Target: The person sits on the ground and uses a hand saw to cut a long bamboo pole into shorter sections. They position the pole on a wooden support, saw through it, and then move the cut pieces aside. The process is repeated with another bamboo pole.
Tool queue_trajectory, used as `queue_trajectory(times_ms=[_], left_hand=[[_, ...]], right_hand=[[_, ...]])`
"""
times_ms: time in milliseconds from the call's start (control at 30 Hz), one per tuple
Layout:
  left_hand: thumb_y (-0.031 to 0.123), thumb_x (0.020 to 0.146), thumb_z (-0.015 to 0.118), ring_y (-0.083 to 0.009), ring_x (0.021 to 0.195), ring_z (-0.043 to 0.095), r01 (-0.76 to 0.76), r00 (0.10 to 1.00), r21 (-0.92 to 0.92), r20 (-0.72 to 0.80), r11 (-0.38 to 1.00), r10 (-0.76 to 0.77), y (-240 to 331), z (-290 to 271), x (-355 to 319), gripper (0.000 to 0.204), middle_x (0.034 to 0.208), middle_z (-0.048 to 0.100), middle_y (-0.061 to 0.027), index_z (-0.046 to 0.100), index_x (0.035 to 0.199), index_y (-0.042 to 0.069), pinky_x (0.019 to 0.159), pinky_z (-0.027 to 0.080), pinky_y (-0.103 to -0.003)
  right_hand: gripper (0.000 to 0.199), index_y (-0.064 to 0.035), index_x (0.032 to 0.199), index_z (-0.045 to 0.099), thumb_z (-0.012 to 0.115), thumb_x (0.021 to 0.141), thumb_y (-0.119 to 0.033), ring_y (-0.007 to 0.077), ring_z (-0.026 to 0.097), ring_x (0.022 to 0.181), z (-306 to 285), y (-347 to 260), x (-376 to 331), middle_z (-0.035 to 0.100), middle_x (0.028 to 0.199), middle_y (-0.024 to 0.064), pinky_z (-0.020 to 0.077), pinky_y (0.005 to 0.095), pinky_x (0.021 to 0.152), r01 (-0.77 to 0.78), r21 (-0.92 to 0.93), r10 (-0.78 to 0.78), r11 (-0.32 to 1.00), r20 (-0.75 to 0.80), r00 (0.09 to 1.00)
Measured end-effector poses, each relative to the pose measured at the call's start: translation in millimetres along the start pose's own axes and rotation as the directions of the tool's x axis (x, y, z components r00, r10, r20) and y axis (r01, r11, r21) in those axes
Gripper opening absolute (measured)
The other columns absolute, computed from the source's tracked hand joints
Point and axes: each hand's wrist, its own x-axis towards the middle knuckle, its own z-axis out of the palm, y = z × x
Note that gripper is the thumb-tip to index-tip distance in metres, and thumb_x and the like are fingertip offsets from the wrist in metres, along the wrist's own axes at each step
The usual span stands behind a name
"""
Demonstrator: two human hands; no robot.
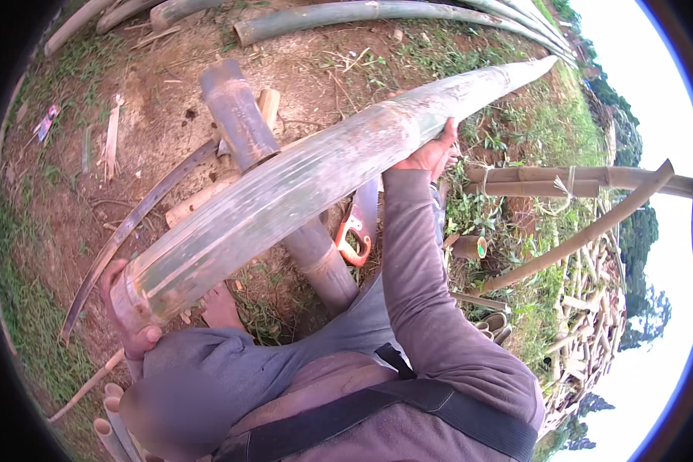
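A thick greenish-grey bamboo pole (308, 181) slants across in front of me, from the lower left up to the far right. Its near end is cupped by my left hand (135, 327), with the thumb at the rim and the other fingers mostly hidden. Farther along, my right hand (433, 150) grips the pole from its near side, the fingertips partly out of sight beneath it. Under the pole a darker bamboo log (239, 115) lies crosswise, its lower part between my legs. A handsaw (354, 235) with an orange handle rests right of that log.
A long curved dark strip (127, 223) lies on the left. More bamboo poles (362, 11) lie at the far edge. On the right are a tied bamboo rail (535, 181), a slanted pole (577, 235) and a heap of cut pieces (585, 323). Cut bamboo tubes (114, 423) stand at lower left.
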Motion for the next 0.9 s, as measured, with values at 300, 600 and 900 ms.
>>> queue_trajectory(times_ms=[300,600,900], left_hand=[[0.047,0.083,0.072,-0.0314,0.132,0.056,-0.035,0.849,-0.141,-0.526,0.989,-0.045,7,18,-10,0.088,0.142,0.052,-0.0179,0.041,0.151,-0.001,0.112,0.047,-0.047],[0.053,0.101,0.05,-0.0329,0.133,0.055,-0.046,0.653,-0.22,-0.745,0.974,-0.137,13,-7,-33,0.072,0.143,0.052,-0.0183,0.043,0.149,0.0,0.112,0.048,-0.049],[0.059,0.107,0.039,-0.0373,0.144,0.049,-0.06,0.751,-0.109,-0.66,0.992,-0.027,55,-101,-36,0.075,0.157,0.045,-0.0226,0.039,0.157,0.003,0.118,0.045,-0.052]], right_hand=[[0.095,-0.0062,0.156,0.041,0.074,0.09,-0.066,0.0379,0.053,0.137,-44,7,-49,0.056,0.148,0.0178,0.0456,0.0571,0.115,-0.256,0.12,0.261,0.959,-0.025,0.965],[0.081,-0.009,0.145,0.055,0.077,0.088,-0.062,0.0363,0.068,0.117,-60,-33,115,0.069,0.13,0.0145,0.0527,0.0545,0.108,-0.054,0.016,0.054,0.998,0.026,0.998],[0.085,-0.0072,0.146,0.053,0.072,0.088,-0.066,0.038,0.065,0.121,-6,-7,53,0.067,0.131,0.0174,0.0515,0.0558,0.109,-0.029,0.133,0.019,0.991,0.073,0.997]])
